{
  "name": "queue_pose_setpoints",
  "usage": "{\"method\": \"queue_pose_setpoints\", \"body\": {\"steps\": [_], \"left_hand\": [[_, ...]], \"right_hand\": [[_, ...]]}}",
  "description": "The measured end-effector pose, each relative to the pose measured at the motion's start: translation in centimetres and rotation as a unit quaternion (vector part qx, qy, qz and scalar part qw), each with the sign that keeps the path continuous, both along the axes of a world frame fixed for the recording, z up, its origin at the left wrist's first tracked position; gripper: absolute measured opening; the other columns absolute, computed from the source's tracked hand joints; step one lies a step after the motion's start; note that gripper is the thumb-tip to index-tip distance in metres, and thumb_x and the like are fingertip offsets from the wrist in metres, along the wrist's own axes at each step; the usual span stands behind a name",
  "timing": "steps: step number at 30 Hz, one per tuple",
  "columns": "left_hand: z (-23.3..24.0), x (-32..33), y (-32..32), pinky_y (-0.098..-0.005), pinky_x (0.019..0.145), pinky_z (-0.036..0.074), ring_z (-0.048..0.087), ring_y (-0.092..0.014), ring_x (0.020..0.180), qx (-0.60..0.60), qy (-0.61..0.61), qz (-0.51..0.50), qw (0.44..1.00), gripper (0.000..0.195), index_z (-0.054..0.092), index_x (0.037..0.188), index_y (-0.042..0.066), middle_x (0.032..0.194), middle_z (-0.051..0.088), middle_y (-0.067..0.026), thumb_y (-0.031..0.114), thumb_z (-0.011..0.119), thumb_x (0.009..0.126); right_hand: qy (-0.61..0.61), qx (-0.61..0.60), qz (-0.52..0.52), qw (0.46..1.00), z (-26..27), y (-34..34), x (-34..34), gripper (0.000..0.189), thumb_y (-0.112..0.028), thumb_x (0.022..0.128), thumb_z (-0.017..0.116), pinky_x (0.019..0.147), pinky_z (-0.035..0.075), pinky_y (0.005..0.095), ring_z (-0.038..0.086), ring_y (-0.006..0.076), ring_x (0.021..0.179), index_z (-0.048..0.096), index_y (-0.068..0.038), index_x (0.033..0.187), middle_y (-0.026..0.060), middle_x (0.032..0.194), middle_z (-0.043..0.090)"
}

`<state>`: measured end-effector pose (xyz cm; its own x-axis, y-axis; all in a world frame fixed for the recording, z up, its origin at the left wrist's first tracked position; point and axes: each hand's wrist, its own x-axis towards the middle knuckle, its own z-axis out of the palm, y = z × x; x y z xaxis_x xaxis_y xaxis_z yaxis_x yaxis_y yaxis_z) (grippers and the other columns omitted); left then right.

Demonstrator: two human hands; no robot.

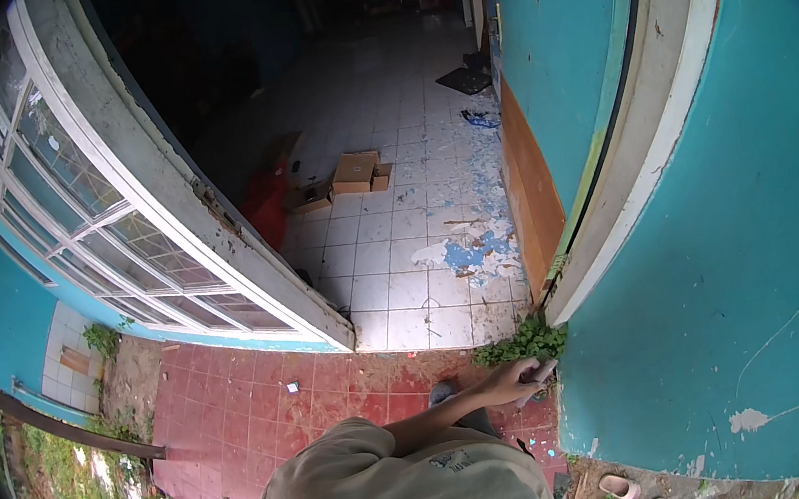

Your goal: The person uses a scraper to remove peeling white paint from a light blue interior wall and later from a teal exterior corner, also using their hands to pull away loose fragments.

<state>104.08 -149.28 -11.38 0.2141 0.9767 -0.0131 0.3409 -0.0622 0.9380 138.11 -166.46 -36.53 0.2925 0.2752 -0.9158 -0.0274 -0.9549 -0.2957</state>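
Observation:
My left arm reaches across my body to the right, out of a beige-green shirt sleeve (pixel 342 446). My left hand (pixel 509 384) is curled around a small flat greyish object (pixel 543 373), too small to name. The hand is close to the lower end of the turquoise wall (pixel 683 333), beside the doorway; whether the object touches the wall I cannot tell. Just beyond the hand grows a low green plant (pixel 529 341) at the foot of the door frame (pixel 635 196). My right hand is out of view.
Red floor tiles (pixel 223 401) lie before a doorway with white tiles (pixel 375 290) inside. Paint flakes (pixel 475 251), cardboard boxes (pixel 357 172) and a turquoise door (pixel 552 25) are there. A white-framed window (pixel 140 231) stands left, sandals (pixel 620 487) lower right.

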Motion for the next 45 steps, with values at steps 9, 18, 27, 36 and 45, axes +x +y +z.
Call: {"method": "queue_pose_setpoints", "body": {"steps": [9, 18, 27, 36, 45], "left_hand": [[0.0, -0.8, -1.8, -0.0324, 0.065, 0.045, 0.06, -0.023, 0.074, -0.03, 0.003, 0.013, 0.999, 0.031, 0.052, 0.094, 0.001, 0.08, 0.06, -0.0144, 0.022, 0.063, 0.074], [-0.2, -1.3, -4.3, -0.0314, 0.065, 0.045, 0.059, -0.021, 0.073, -0.023, 0.014, -0.004, 1.0, 0.035, 0.053, 0.095, 0.001, 0.08, 0.06, -0.0137, 0.026, 0.065, 0.074], [0.9, -4.4, -9.9, -0.0231, 0.061, 0.044, 0.055, -0.009, 0.072, -0.101, -0.084, 0.039, 0.991, 0.025, 0.052, 0.095, -0.001, 0.079, 0.059, -0.0058, 0.013, 0.063, 0.077], [-2.6, -9.3, -21.0, -0.0222, 0.054, 0.046, 0.054, -0.009, 0.072, -0.146, -0.061, 0.071, 0.985, 0.021, 0.051, 0.093, 0.0, 0.08, 0.055, -0.0034, 0.009, 0.058, 0.076], [-0.5, -7.2, -28.8, -0.0206, 0.052, 0.037, 0.043, -0.006, 0.064, -0.117, -0.124, 0.069, 0.983, 0.018, 0.05, 0.087, 0.0, 0.073, 0.047, 0.0002, 0.013, 0.06, 0.079]], "right_hand": [[0.008, -0.007, -0.021, 1.0, -0.4, -2.9, 0.6, 0.028, -0.022, 0.077, 0.062, 0.036, 0.041, 0.0333, 0.05, 0.0201, 0.041, 0.045, -0.008, 0.094, 0.0071, 0.061, 0.05], [0.003, 0.005, -0.05, 0.999, -0.8, -7.9, 1.7, 0.027, -0.022, 0.077, 0.062, 0.036, 0.042, 0.034, 0.049, 0.0199, 0.041, 0.045, -0.008, 0.093, 0.0067, 0.061, 0.05], [0.028, 0.001, 0.228, 0.973, 5.4, -11.5, 2.3, 0.03, -0.024, 0.076, 0.065, 0.05, 0.052, 0.0355, 0.062, 0.0212, 0.06, 0.057, -0.002, 0.095, 0.0125, 0.077, 0.062], [-0.343, 0.565, -0.447, 0.602, 27.4, -7.9, 13.1, 0.027, -0.027, 0.086, 0.054, 0.048, 0.043, 0.024, 0.053, 0.0115, 0.057, 0.048, -0.003, 0.097, 0.0059, 0.072, 0.055], [0.099, 0.513, -0.346, 0.78, 27.5, 3.6, -12.7, 0.022, -0.027, 0.082, 0.06, 0.055, 0.048, 0.0273, 0.058, 0.013, 0.061, 0.05, -0.007, 0.082, 0.0054, 0.069, 0.058]]}}
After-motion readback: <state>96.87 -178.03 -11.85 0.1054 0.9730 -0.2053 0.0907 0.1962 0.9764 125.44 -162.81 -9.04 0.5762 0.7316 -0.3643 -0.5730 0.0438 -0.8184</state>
